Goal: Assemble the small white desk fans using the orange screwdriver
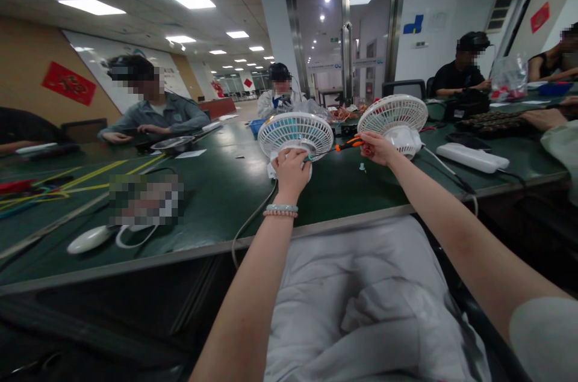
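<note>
A white fan (295, 132) with a round grille and pale blue blades stands on the green table in front of me. My left hand (291, 168) is closed over its white rear housing. By those fingertips shows a small teal piece (308, 159), too small to name. My right hand (377, 148) grips the orange and black handle of a screwdriver (350, 144), whose thin shaft points left to the housing near my left hand. Whether the tip touches a screw cannot be made out. Just right of it is a second white fan (392, 114), and a small light-blue plastic part (362, 167) lies below.
A white power strip (472, 157) lies to the right with cables. On the left are a white oval object (91, 239) and yellow and red cables (67, 186). Co-workers sit around the table (212, 189). A clear plastic bag (509, 78) stands at the back right.
</note>
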Tool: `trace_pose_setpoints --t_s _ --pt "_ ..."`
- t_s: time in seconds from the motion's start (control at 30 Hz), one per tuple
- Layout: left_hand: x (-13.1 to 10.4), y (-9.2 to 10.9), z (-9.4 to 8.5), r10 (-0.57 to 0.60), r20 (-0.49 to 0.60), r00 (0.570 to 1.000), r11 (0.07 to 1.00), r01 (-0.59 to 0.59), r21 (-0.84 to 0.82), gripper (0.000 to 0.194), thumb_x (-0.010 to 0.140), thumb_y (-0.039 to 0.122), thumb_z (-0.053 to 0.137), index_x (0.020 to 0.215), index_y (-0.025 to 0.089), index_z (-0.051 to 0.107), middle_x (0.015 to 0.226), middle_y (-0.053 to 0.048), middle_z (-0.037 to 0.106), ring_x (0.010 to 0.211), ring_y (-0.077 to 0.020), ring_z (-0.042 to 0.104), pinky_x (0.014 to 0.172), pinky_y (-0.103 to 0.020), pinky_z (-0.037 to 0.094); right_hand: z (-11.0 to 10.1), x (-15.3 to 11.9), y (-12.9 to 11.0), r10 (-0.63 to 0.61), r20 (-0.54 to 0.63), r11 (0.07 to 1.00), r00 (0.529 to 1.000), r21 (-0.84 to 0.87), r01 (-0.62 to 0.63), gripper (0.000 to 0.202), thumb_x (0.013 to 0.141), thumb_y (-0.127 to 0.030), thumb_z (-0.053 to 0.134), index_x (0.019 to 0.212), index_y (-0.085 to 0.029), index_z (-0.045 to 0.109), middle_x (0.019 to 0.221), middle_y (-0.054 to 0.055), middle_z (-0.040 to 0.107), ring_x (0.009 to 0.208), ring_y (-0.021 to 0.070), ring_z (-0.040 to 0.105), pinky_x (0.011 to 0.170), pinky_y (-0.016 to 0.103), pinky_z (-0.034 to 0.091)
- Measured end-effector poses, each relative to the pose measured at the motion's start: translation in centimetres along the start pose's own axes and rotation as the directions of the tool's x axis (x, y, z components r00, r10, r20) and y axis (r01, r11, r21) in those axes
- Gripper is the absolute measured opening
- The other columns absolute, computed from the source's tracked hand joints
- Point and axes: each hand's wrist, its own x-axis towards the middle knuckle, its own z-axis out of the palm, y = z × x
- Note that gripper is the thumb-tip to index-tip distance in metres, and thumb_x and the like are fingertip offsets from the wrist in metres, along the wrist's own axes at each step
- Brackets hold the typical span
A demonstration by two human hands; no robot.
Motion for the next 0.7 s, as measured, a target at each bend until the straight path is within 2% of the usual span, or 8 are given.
trace_pose_setpoints --t_s 0.13,0.33,0.47,0.6,0.7 --pt "-0.02 -0.08 0.0 0.003 -0.002 1.0 1.0 -0.003 0.002 0.02 0.079 0.03 0.05 0.094 0.026 0.063 0.109 -0.002 0.061 0.113 -0.0258 0.04 0.088 -0.045 0.026 0.07 -0.16 -0.18 0.006 0.02 0.999 1.0 0.048 -0.007 0.026 0.067 -0.032 0.067 0.087 -0.018 0.06 0.051 -0.007 0.05 0.043 0.0033 0.039 0.041 0.017 0.029" --pt "-0.02 -0.13 -0.08 0.001 0.007 1.0 1.0 -0.001 0.007 0.021 0.079 0.03 0.05 0.095 0.026 0.063 0.109 -0.002 0.061 0.113 -0.0258 0.04 0.087 -0.045 0.026 -0.41 -0.21 -0.34 0.038 0.107 0.991 0.993 0.123 -0.052 0.032 0.065 -0.02 0.061 0.097 -0.016 0.06 0.05 -0.007 0.051 0.045 0.0044 0.041 0.045 0.017 0.034" --pt "0.03 -0.13 -0.08 0.001 0.002 1.0 1.0 -0.001 0.003 0.021 0.079 0.03 0.05 0.094 0.026 0.063 0.109 -0.002 0.061 0.113 -0.0256 0.04 0.088 -0.045 0.026 -0.58 -0.17 -0.31 0.041 0.144 0.99 0.989 0.129 -0.059 0.031 0.067 -0.023 0.06 0.097 -0.015 0.059 0.048 -0.006 0.049 0.043 0.0053 0.041 0.044 0.018 0.035" --pt "0.07 -0.07 -0.1 -0.012 0.002 1.0 1.0 0.012 0.019 0.021 0.079 0.03 0.05 0.094 0.026 0.063 0.109 -0.002 0.061 0.113 -0.0259 0.04 0.088 -0.045 0.025 -0.49 -0.18 -0.29 0.049 0.123 0.99 0.991 0.128 -0.064 0.024 0.069 -0.027 0.062 0.09 -0.016 0.059 0.047 -0.007 0.048 0.042 0.0049 0.041 0.043 0.018 0.033" --pt "0.07 -0.03 -0.15 -0.015 0.008 1.0 1.0 0.015 0.018 0.021 0.079 0.031 0.05 0.095 0.026 0.063 0.109 -0.003 0.061 0.113 -0.0264 0.039 0.088 -0.045 0.025 -0.34 -0.21 -0.31 0.064 0.067 0.987 0.996 0.145 -0.073 0.017 0.067 -0.027 0.065 0.078 -0.018 0.056 0.051 -0.006 0.052 0.047 0.0055 0.047 0.045 0.018 0.037"
